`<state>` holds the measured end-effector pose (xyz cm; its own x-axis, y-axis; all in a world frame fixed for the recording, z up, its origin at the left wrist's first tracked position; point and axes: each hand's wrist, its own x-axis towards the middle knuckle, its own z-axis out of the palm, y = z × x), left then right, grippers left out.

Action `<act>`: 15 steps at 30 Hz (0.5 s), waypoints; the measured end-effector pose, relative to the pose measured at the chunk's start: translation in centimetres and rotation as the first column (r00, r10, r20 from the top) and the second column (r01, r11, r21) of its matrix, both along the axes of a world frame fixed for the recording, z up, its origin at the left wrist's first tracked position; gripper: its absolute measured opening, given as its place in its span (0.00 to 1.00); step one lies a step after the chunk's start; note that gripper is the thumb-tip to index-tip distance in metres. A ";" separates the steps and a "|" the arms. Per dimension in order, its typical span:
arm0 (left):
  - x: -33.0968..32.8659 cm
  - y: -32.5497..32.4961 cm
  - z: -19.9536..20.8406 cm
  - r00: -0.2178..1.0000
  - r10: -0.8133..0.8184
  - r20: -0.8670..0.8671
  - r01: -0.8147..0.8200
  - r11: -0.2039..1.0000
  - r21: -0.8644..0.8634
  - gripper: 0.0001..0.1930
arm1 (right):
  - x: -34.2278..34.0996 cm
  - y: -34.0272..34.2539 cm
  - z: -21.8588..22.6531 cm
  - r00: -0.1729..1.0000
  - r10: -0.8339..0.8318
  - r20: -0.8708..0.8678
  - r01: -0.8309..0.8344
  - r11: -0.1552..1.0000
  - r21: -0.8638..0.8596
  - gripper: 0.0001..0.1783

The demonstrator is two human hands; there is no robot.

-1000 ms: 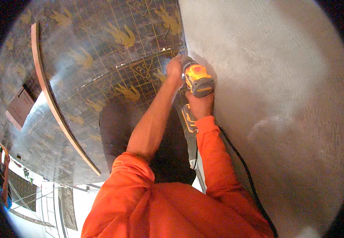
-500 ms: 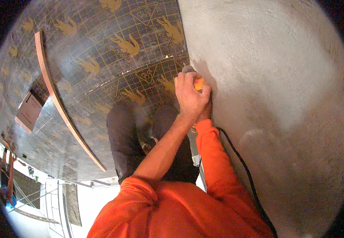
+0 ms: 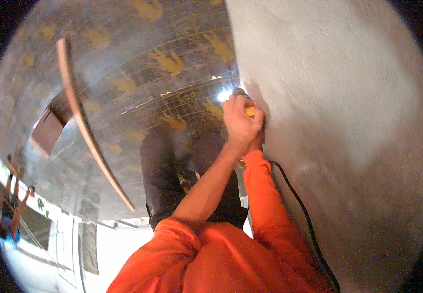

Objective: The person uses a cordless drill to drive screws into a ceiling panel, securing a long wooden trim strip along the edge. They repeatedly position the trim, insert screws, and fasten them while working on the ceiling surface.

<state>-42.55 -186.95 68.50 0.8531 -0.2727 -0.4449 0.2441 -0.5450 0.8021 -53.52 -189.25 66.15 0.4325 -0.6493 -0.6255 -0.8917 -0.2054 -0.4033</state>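
Observation:
Both my hands are on a yellow and dark corded drill (image 3: 251, 111), low in the corner where a dark patterned board (image 3: 138, 93) meets a rough grey wall (image 3: 338, 97). My left hand (image 3: 240, 124) wraps over the front of the tool's body. Behind it, my right hand (image 3: 257, 142) is closed around the rear part, largely hidden by the left. A bright white light glows at the board beside the drill's nose. The tip itself is blurred, so contact with the board or wall cannot be made out.
The drill's black cord (image 3: 302, 207) runs down along the wall beside my right arm. A long thin wooden strip (image 3: 82, 119) and a pinkish box (image 3: 48, 132) lie on the board to the left. Another person (image 3: 10, 217) is at the far lower left.
A bright light has come on at the drill's nose. The view has shifted slightly and blurred; both hands keep the same grip. The other person's arms have moved.

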 end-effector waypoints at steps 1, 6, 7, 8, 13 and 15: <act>0.0 0.1 0.0 0.996 0.016 0.086 -0.012 0.999 -0.039 0.07 | 0.4 -0.2 0.1 1.000 0.012 -0.011 -0.012 1.000 -0.011 0.24; 0.5 0.3 0.6 0.994 0.031 -0.109 -0.029 0.999 0.013 0.10 | 2.8 -2.4 0.7 0.999 -0.009 0.031 0.009 1.000 0.004 0.24; 0.6 0.5 0.5 0.997 0.038 -0.063 -0.037 0.999 0.026 0.11 | 3.1 -2.7 0.4 1.000 -0.012 0.028 0.011 1.000 0.018 0.24; 0.7 0.6 0.3 0.994 -0.008 -0.109 0.009 1.000 0.007 0.13 | 3.3 -3.1 0.3 1.000 -0.011 0.027 0.010 1.000 0.018 0.24; 1.5 0.9 -1.1 0.991 0.095 -0.090 -0.096 0.995 -0.010 0.14 | 3.4 -3.6 -0.5 0.999 0.023 0.026 -0.024 0.999 0.043 0.23; 1.6 0.9 -1.3 0.995 0.076 -0.057 -0.078 0.996 -0.031 0.14 | 3.7 -3.5 -0.8 0.999 0.040 0.022 -0.041 0.998 0.047 0.23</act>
<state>-41.00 -186.08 67.24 0.8461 -0.2222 -0.4845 0.3296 -0.4962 0.8032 -49.77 -192.74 65.36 0.4715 -0.6004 -0.6459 -0.8741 -0.2216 -0.4322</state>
